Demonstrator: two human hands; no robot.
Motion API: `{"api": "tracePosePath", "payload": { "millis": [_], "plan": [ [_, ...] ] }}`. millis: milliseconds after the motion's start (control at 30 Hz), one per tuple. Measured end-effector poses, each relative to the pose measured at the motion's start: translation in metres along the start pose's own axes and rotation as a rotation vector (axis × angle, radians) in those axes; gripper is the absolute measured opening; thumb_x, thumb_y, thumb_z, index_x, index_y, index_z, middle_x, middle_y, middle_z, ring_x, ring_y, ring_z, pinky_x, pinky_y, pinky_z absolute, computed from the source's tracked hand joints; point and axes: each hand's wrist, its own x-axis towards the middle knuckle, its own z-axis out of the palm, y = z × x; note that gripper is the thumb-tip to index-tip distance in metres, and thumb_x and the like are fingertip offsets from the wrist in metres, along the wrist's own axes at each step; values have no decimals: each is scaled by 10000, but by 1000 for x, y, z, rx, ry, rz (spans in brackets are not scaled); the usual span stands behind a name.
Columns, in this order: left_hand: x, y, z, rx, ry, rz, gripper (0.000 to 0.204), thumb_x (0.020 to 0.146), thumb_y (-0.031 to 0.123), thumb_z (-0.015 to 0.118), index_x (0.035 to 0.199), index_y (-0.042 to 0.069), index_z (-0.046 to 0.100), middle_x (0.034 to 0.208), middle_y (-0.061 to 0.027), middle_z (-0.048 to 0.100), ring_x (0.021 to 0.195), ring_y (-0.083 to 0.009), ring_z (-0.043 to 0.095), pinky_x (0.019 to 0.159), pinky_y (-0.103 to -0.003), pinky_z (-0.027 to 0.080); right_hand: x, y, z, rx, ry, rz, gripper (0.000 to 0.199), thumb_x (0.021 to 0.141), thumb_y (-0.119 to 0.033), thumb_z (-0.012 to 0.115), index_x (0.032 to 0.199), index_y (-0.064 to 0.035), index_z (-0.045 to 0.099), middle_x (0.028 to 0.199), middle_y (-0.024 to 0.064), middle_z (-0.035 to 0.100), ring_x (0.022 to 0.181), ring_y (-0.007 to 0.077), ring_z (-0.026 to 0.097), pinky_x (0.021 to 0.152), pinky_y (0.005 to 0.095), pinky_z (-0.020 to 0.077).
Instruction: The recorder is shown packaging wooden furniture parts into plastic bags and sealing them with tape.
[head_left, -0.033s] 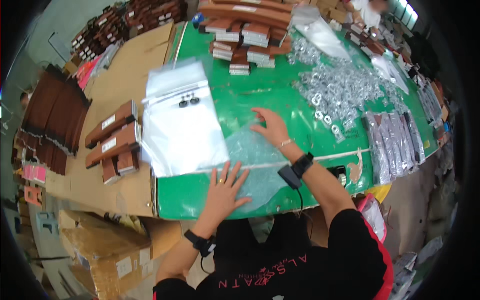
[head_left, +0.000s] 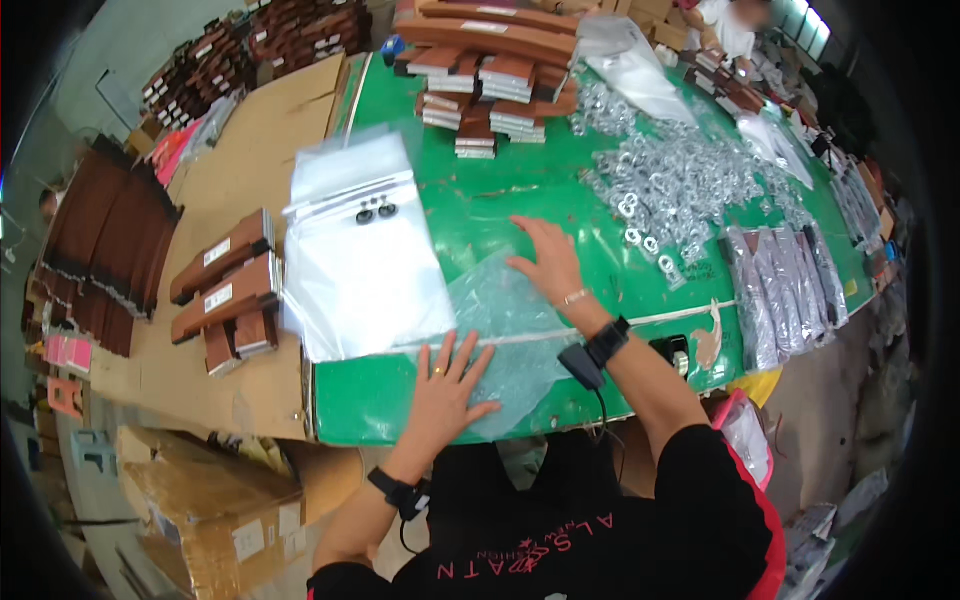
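Translucent plastic sheet (head_left: 520, 375) lies flat on the green desk (head_left: 365, 402) under your spread left hand (head_left: 448, 395), your right hand (head_left: 552, 262) by its far edge, both grips apart; plastic-wrapped pieces (head_left: 785, 298) at right look finished, brown slats (head_left: 500, 42) beyond lie unwrapped.

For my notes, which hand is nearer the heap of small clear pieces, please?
Right: the right hand is left of the heap; the left hand is farther left and lower in the picture.

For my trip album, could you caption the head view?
Left hand and right hand, both open, at thin clear plastic film on a green table, beside clear bags.
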Motion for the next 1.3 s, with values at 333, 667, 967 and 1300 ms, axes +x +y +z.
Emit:
{"api": "tracePosePath", "payload": {
  "millis": [333, 667, 967, 1300],
  "plan": [
    [-8, 2, 3, 5, 154, -30, 894, 792, 625, 688, 1540, 224, 407, 1622, -122, 303, 1500, -368, 249, 1173, -624, 198, -121, -74, -51, -202, -356, -193, 631, 795, -285, 785, 1363, -119, 567, 1382, 160, 562, 1340, 342, 481, 1118, 496, 354],
    [-14, -8, 17, -342, 32, -115, 729, 832, 519, 707, 1394, 78, 557, 1543, -188, 400, 1492, -373, 257, 1215, -581, 121, 15, -281, 14, 738, -927, -205, 541, 891, -274, 747, 1355, -50, 581, 1159, 103, 694, 961, 174, 682, 900, 322, 525],
    [-1, 7, 41, -428, -193, 86, 689, 891, 504, 623, 1428, 86, 517, 1509, -180, 451, 1382, -383, 418, 1175, -550, 230, 125, -284, 249, 367, -439, -604, 843, 581, -361, 884, 1298, -55, 561, 1217, 181, 614, 1126, 417, 572, 967, 475, 472],
    [-12, -17, 38, -377, 353, 113, 685, 992, 430, 481, 1570, 98, 323, 1617, -280, 222, 1500, -480, 179, 1199, -613, 142, 129, -335, 315, -189, -610, -527, 1055, 480, -461, 948, 1364, -91, 506, 1188, 130, 581, 1145, 306, 529, 949, 449, 391]
  ]
}}
